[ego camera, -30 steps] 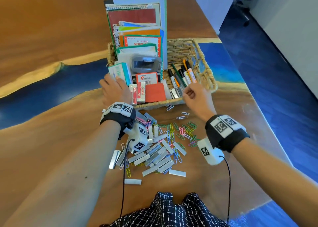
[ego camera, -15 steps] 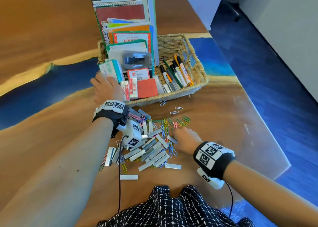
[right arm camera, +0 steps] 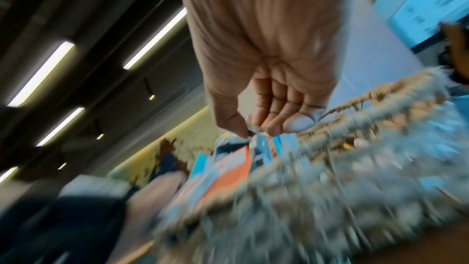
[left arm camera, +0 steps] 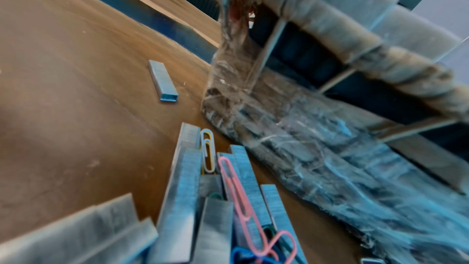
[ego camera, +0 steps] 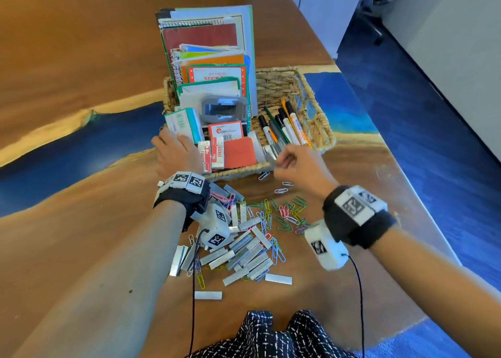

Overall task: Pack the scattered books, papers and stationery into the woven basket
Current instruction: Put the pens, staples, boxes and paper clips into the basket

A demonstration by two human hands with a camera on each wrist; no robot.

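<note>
Wood tabletop (ego camera: 81, 59) with blue resin streaks, blue carpet (ego camera: 433, 113) off at 3 o'clock. The woven basket (ego camera: 311, 108) sits mid-table, books upright at its 10 o'clock. Right hand (ego camera: 298, 162) hangs over the near rim, fingers (right arm camera: 276, 125) pinched on something small and silvery, too blurry to name. Left hand (ego camera: 176, 151) rests on the near-left corner; its fingers are hidden, so can't tell. Staple strips (ego camera: 244, 252) and paper clips (ego camera: 287, 211) litter 6 o'clock.

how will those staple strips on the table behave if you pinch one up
The staple strips look like stiff, thin metal bars, so probably light and rigid. They lie flat on the table, so likely awkward to lift. Tangled with paper clips, one may drag clips along.
</note>
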